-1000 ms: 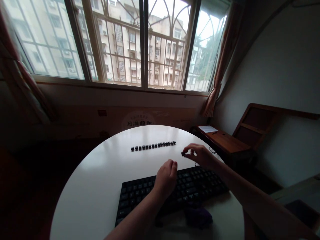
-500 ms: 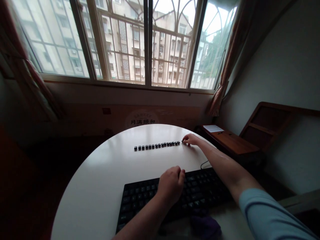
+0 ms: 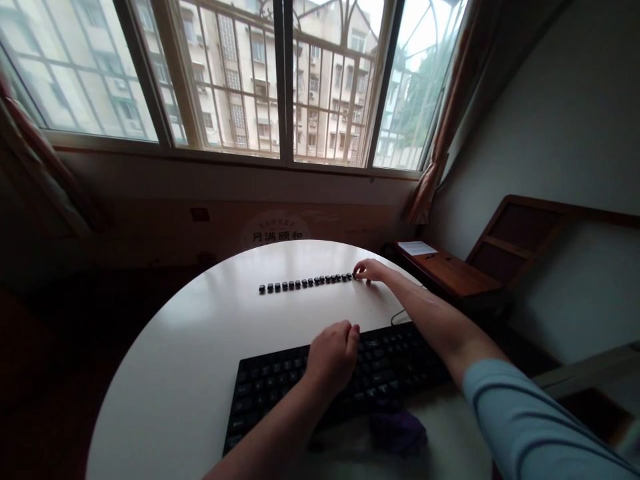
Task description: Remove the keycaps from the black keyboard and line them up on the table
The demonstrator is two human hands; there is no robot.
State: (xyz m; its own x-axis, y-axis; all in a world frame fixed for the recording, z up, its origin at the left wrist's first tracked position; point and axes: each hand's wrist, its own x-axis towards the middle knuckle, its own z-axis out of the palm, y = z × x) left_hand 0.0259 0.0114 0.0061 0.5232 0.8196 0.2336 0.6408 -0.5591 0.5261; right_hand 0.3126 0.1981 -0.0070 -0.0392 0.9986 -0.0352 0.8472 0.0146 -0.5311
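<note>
A row of several small black keycaps (image 3: 304, 283) runs across the white round table. At the row's right end, my right hand (image 3: 369, 270) pinches a keycap (image 3: 355, 274) between thumb and fingertips, close beside the last one in line. My left hand (image 3: 332, 355) is curled above the black keyboard (image 3: 273, 365), near its back edge. Its fingers are closed, and whatever they may hold is hidden from me. Part of the keyboard is covered by my left hand and forearm.
A purple cloth (image 3: 399, 432) lies at the keyboard's near side. The keyboard's cable (image 3: 398, 316) curves behind it on the right. Past the white table (image 3: 165, 360), a wooden chair (image 3: 460, 272) on the right bears a paper sheet (image 3: 417, 248). Windows (image 3: 240, 80) stand behind.
My right hand has brought its keycap left, closing the gap to the row's end. The left hand keeps its place over the keyboard. The whole view has shifted slightly.
</note>
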